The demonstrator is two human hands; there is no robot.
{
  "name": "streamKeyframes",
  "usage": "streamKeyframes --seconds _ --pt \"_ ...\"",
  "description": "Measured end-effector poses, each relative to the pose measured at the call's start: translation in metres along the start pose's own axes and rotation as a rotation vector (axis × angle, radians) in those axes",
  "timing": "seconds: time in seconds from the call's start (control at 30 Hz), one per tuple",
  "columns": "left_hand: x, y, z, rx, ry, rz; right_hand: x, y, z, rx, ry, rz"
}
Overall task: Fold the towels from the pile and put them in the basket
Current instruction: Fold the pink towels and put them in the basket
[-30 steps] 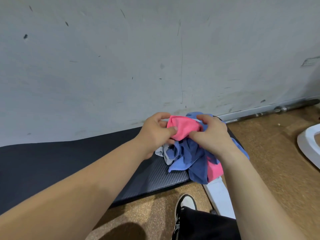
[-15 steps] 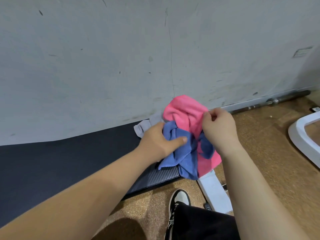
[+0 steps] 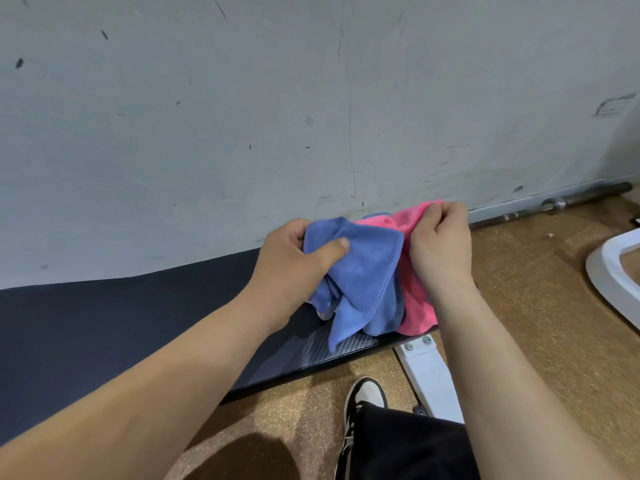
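Left hand (image 3: 294,268) now gripping blue towel (image 3: 363,271), thumb on top; right hand (image 3: 440,244) pinching pink towel (image 3: 415,299).

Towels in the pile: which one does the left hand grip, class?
The blue towel: the left hand grips its bunched top, thumb across the front. The pink towel beside it is pinched at its upper edge by the right hand instead.

Both bare forearms are reaching forward, side by side. The left hand (image 3: 294,268) is gripping a soft blue microfibre towel (image 3: 363,271), thumb pressing across its top fold. The right hand (image 3: 440,247) is pinching the upper edge of a bright pink microfibre towel (image 3: 415,306), fingers curled.
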State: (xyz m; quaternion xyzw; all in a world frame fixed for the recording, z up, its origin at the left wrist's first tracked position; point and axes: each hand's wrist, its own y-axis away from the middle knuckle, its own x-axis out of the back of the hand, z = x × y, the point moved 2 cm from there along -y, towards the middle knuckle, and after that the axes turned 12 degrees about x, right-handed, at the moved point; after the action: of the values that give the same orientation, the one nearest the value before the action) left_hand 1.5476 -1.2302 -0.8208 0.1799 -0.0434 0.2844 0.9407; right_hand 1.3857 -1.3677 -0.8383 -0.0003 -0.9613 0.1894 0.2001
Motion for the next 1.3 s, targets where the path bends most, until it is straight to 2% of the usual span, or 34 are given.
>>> streamKeyframes --seconds 0.13,0.23,0.3,0.4,0.47,0.57,0.7,0.77,0.83,0.9,0.97,1.03,1.1,1.17,1.23,1.3 --pt "0.026 0.006 0.017 -0.073 -0.013 0.154 -0.008 0.002 -0.003 0.075 0.055 0.015" --pt "0.049 0.013 0.029 -0.11 0.048 0.224 -0.019 0.006 0.001 0.09 0.119 -0.079" --pt "0.058 0.016 0.029 -0.119 -0.013 0.193 -0.029 0.011 0.003 0.069 0.163 -0.188" --pt "0.065 0.011 0.01 -0.055 -0.294 0.138 -0.045 0.021 0.009 -0.02 0.273 -0.461" --pt "0.072 0.008 -0.006 0.005 -0.385 0.153 -0.049 0.027 0.013 -0.069 0.359 -0.596" --pt "0.075 0.009 -0.023 0.03 -0.501 0.074 -0.047 0.026 0.015 -0.064 0.522 -0.629" --pt "0.062 0.007 -0.056 0.108 -0.825 -0.154 -0.041 0.022 0.002 -0.008 0.476 -0.465" --pt "0.054 0.002 -0.077 0.133 -1.052 -0.138 -0.036 0.02 -0.012 0.041 0.379 -0.335" --pt "0.048 -0.003 -0.093 0.112 -1.139 -0.061 -0.031 0.02 -0.026 0.105 0.27 -0.234" --pt "0.044 -0.01 -0.098 0.057 -0.995 0.014 -0.026 0.021 -0.039 0.162 0.133 -0.151" --pt "0.039 -0.018 -0.094 0.031 -0.732 0.053 -0.021 0.022 -0.048 0.156 0.018 -0.098" --pt "0.03 -0.02 -0.077 0.068 -0.452 -0.036 -0.015 0.024 -0.056 0.14 -0.056 -0.05" --pt "0.021 -0.018 -0.062 0.117 -0.306 -0.205 -0.009 0.027 -0.067 0.142 -0.125 0.018" --pt "0.021 -0.013 -0.052 0.097 -0.36 -0.213 -0.002 0.029 -0.082 0.168 -0.167 0.096" --pt "0.027 -0.002 -0.039 -0.004 -0.469 -0.087 0.006 0.033 -0.099 0.226 -0.193 0.159" --pt "0.031 0.016 -0.019 -0.11 -0.431 0.002 0.009 0.039 -0.12 0.319 -0.174 0.161"
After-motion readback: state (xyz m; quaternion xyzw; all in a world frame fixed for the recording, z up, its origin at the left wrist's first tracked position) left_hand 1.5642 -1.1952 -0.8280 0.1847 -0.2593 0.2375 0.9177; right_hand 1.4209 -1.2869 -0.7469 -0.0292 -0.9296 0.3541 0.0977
